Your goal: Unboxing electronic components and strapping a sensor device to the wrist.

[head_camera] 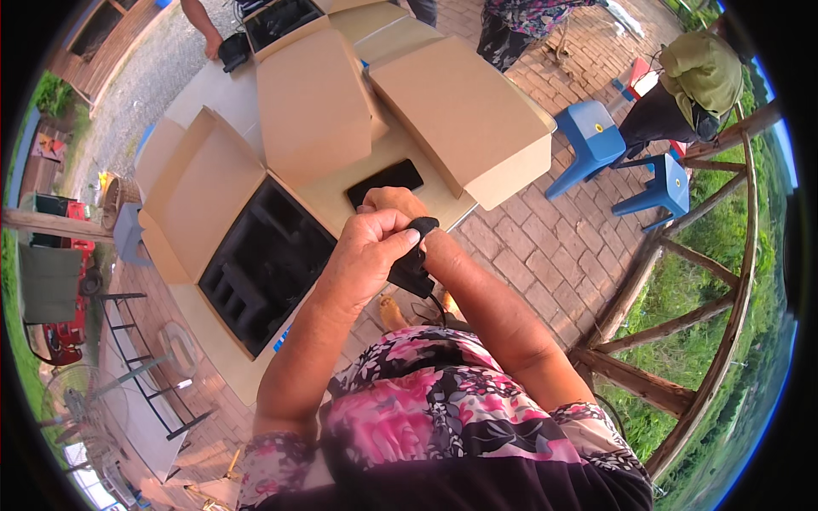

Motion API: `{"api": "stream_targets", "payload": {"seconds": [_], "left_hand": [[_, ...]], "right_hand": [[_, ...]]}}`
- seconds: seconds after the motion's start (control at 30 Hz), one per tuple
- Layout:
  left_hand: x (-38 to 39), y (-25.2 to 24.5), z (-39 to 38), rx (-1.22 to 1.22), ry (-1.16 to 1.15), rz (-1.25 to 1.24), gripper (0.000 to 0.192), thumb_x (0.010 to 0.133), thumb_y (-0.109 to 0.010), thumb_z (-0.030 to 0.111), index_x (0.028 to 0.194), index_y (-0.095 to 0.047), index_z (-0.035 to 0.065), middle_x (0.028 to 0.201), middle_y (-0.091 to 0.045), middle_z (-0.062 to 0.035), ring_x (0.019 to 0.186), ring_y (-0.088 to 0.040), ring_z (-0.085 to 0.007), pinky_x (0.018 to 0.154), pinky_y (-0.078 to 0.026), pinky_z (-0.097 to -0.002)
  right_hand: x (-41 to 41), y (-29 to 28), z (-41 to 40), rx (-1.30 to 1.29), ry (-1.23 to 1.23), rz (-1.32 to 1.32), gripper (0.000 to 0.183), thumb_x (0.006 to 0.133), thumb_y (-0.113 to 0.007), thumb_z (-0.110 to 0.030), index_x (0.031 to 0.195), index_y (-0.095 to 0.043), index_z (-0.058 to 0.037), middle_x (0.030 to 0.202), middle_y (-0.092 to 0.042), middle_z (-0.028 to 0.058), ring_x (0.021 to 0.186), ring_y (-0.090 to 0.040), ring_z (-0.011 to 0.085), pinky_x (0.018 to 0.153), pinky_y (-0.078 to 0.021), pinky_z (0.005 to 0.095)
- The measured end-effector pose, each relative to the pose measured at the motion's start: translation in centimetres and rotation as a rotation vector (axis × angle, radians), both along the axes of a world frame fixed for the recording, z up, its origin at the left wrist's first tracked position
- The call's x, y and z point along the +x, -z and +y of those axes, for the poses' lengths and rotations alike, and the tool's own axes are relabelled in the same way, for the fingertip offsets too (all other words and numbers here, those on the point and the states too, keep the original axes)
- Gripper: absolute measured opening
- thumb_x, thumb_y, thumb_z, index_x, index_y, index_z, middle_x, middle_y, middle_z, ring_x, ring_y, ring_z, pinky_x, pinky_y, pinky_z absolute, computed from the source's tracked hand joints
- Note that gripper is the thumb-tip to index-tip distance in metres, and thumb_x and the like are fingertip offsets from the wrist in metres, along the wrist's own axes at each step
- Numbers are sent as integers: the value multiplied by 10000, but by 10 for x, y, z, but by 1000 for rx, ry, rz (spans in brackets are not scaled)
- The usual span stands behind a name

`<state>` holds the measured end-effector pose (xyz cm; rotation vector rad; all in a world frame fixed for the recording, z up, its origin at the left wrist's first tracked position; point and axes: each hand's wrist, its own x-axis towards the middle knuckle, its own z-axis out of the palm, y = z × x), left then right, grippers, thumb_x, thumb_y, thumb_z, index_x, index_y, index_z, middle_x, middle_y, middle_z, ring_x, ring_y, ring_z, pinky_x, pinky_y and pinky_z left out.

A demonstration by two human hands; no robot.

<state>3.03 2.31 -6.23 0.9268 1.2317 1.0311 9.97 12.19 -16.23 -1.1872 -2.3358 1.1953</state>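
My left hand (374, 243) pinches the end of a black strap (422, 225) that runs round my right wrist. A black device (412, 274) hangs on the underside of that wrist, with a cable below it. My right hand (397, 201) is bent over the table edge, partly hidden behind the left; its fingers are not clear. Just beyond it a black smartphone (385, 184) lies on the table. To the left stands an open cardboard box (208, 185) with black foam (262, 255) cut into compartments.
More open cardboard boxes (460, 108) cover the table's far part. Another person's hand (214, 48) is beside a black item (234, 52) at the far left. Blue plastic stools (591, 137) stand on the brick floor at the right, near a wooden railing (741, 274) and a person bending over.
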Motion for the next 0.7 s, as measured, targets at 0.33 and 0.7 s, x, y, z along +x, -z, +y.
{"api": "stream_targets", "payload": {"seconds": [0.33, 0.7], "left_hand": [[13, -2, -8, 129, -46, 310, 61, 874, -573, 18, 841, -607, -19, 725, -556, 36, 680, -458, -30, 602, -383, -203], [18, 5, -13, 188, -8, 484, 52, 867, -589, 16, 830, -585, -21, 674, -546, 5, 628, -433, -43, 555, -384, -234]], "right_hand": [[-5, -35, -1, -793, 320, 608, 252, 906, -549, -214, 945, -636, 19, 776, -654, 87, 670, -630, 170, 605, -510, 311], [-5, -32, -8, -1132, 484, 1013, 158, 925, -509, -155, 937, -602, -27, 751, -601, 24, 608, -569, 131, 510, -462, 281]]}}
